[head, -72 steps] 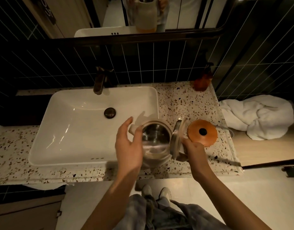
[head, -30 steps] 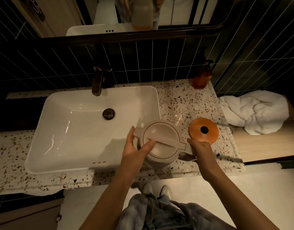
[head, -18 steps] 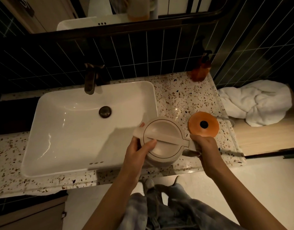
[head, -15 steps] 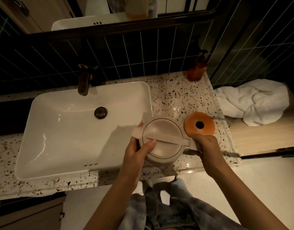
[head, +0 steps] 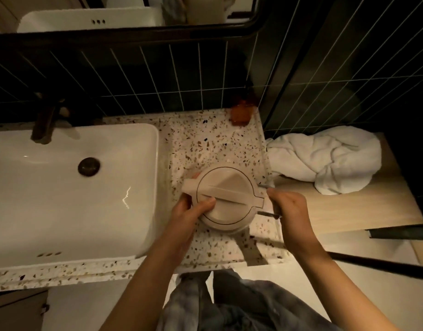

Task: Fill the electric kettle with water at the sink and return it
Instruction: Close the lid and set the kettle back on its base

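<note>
The beige electric kettle (head: 226,197) stands with its lid closed on the speckled countertop (head: 205,144), just right of the white sink (head: 50,199). My left hand (head: 190,212) wraps the kettle's left side, thumb lying on the lid. My right hand (head: 287,206) grips the dark handle on the kettle's right side. The orange round base is not visible; the kettle covers the spot where it lay. The dark faucet (head: 42,125) rises behind the sink at the far left.
An amber soap bottle (head: 240,113) stands at the back of the counter against the dark tiles. A crumpled white towel (head: 325,158) lies on a lower wooden shelf (head: 349,211) to the right. A mirror hangs above.
The kettle's lid, open at first, got closed. Both hands then carried the kettle to the right, over the orange base, which is now hidden beneath it.
</note>
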Motion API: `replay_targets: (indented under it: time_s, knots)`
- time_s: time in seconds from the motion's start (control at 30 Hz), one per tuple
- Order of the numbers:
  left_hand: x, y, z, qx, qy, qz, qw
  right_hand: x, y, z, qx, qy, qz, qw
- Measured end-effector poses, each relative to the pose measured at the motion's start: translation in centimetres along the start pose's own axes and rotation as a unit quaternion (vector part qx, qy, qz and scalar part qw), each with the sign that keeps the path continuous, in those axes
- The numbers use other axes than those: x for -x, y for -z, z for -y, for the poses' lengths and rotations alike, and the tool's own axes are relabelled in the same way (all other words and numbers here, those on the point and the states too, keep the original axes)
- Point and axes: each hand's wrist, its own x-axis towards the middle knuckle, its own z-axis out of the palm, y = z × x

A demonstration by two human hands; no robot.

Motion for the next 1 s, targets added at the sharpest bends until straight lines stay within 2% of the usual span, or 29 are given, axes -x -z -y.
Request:
replay_targets:
  time_s: [0.1,0.3,0.6,1.0]
  knots:
    - [-1.9,-1.9,0.7,0.011,0.008,0.005,1.000,-2.1,1.4,-0.7,0.002,-0.004,-0.010,1.000]
    - [-5.5,-2.7,1.6,-0.017,0.024,0.007,1.000,-4.7,2.4,-5.2,-0.002,-0.019,-0.082,0.996]
    - [-6.6,-2.2,3.6,-0.024,0.049,-0.022,0.998,-5.9,2.0,-7.0,0.000,-0.037,-0.069,0.997]
    - [-6.9,-2.5,4.6,-0.030,0.067,-0.013,0.997,-6.5,3.6,-8.2,0.031,-0.040,-0.075,0.996]
